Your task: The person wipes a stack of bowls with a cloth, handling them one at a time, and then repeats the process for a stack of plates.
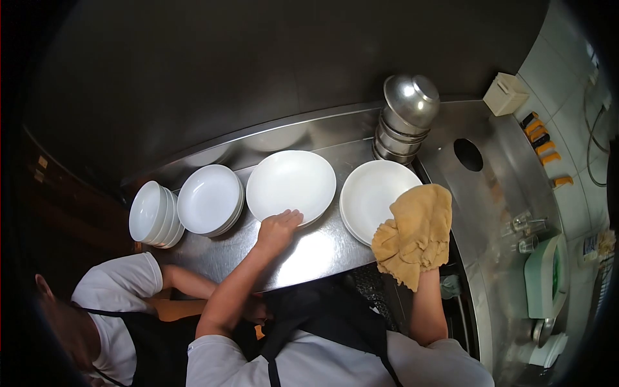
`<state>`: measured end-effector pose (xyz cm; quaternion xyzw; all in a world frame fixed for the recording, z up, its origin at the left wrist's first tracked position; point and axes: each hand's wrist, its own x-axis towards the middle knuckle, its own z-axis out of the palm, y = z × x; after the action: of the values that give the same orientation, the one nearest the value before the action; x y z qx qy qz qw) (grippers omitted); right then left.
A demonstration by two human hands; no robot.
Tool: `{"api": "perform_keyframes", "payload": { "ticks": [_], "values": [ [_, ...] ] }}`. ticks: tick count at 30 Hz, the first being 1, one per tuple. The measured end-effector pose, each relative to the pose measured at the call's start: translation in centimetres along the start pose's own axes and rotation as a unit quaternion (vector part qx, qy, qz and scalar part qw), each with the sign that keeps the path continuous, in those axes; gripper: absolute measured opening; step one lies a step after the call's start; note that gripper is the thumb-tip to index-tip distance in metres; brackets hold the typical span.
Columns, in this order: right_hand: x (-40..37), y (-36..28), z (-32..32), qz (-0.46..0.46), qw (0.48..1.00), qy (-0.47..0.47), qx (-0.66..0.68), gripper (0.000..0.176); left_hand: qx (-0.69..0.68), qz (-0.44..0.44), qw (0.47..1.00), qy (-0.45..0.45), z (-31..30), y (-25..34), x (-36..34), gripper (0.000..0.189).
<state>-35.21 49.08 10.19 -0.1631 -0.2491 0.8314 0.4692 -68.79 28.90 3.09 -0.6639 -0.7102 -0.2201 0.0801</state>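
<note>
White shirt [432, 358] foremost, the left hand [278, 232], its closure unclear, touches the near rim of the large middle plate [290, 184] just ahead, while tan cloth [416, 229] hides the right hand's grip over neighboring plates [365, 198].

Right of left hand [279, 231]: bare counter [319, 248] strip, narrowing between large plate [290, 184] and stacked plates [364, 197]. Leftward, stacked bowls [209, 197] obstruct; beyond right hand under cloth [420, 216], metal bowls [411, 106] block.

Strong glare on steel counter [311, 257]; edges dark, fisheye-curved
</note>
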Motion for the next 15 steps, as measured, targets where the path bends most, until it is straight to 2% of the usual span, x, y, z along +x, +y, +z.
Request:
{"api": "perform_keyframes", "payload": {
  "ticks": [4,10,13,15],
  "values": [
    [-0.8,-0.4,-1.2,-0.024,1.0,0.012,0.008,0.052,0.0,-0.011,0.999,-0.041,0.0,0.8,0.2,0.033],
    [-2.1,-1.6,-2.7,-0.071,0.997,0.028,0.016,0.052,0.005,-0.024,0.998,-0.054,0.4,0.6,-0.1,0.039],
    [-2.5,-2.7,-3.3,-0.104,0.994,0.032,0.015,0.053,-0.024,-0.077,0.991,-0.102,0.6,0.3,-0.1,0.05],
    [-2.6,-3.4,-3.4,-0.126,0.991,0.033,0.016,0.053,0.018,-0.061,0.996,-0.056,0.0,1.7,0.3,0.055]
  ]
}}
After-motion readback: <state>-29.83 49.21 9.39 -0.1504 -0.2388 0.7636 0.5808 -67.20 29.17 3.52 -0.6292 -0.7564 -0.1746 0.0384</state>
